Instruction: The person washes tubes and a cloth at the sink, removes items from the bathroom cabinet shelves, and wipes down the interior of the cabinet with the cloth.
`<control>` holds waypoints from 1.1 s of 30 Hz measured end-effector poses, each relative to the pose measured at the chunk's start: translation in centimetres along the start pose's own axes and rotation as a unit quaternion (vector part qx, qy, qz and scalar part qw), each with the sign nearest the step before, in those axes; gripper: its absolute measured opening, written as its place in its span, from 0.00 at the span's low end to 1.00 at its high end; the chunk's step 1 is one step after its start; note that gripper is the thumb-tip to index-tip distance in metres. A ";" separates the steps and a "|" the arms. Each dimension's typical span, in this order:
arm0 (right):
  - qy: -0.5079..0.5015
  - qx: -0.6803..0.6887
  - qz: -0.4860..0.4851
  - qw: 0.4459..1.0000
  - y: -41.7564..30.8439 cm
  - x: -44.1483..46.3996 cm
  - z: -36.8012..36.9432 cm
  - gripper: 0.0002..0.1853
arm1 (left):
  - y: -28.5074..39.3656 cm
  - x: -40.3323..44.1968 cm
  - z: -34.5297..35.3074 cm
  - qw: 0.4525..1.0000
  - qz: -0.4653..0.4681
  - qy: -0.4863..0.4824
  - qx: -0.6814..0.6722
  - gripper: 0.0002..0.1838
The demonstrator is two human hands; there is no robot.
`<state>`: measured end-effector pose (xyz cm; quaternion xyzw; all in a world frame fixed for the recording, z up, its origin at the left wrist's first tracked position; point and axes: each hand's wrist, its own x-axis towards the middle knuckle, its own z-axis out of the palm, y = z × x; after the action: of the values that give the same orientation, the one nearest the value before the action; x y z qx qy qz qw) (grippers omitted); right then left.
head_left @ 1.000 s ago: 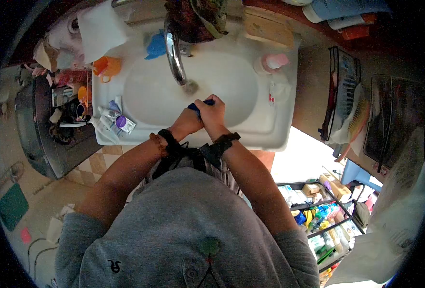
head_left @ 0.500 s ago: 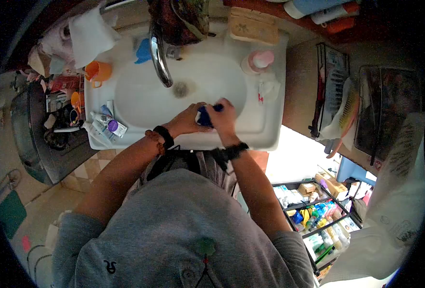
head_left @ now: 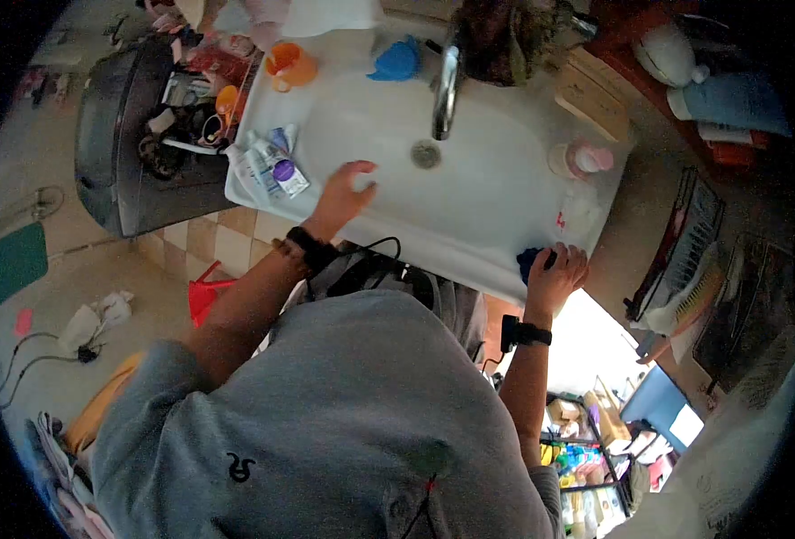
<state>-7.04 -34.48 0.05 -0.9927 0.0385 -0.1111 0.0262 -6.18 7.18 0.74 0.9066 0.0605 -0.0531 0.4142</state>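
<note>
My left hand (head_left: 343,199) is over the front left part of the white sink (head_left: 496,202), thumb and fingers apart, with nothing in it. To its left, several tubes (head_left: 276,171) lie on the sink's rim. At the front right corner of the sink, my right hand (head_left: 556,277) is closed on a dark blue object (head_left: 530,262), partly hidden by the fingers. The chrome faucet (head_left: 447,94) reaches over the basin above the drain (head_left: 426,154). A pink-topped bottle (head_left: 581,160) stands on the right rim, beyond my right hand.
An orange cup (head_left: 290,65) and a blue item (head_left: 395,60) are along the sink's back left. A wooden-looking box (head_left: 591,93) sits at the back right. Combs (head_left: 685,242) are at the right, a red object (head_left: 207,293) below left, and shelves of bottles (head_left: 586,463) below right.
My hands have moved apart. The right one has carried the dark blue object to the sink's front right corner; the left has let go and opened. The view has turned and shifted.
</note>
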 end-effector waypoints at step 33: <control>-0.275 0.403 -0.307 0.817 -23.1 4.5 -7.2 0.15 | 7.8 -2.5 -5.3 0.993 0.107 -0.020 -0.055 0.14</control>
<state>-2.66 -12.17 9.44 -0.8428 -0.3253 0.1590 0.3981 -7.19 5.93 10.35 0.8823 -0.0424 -0.0236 0.4682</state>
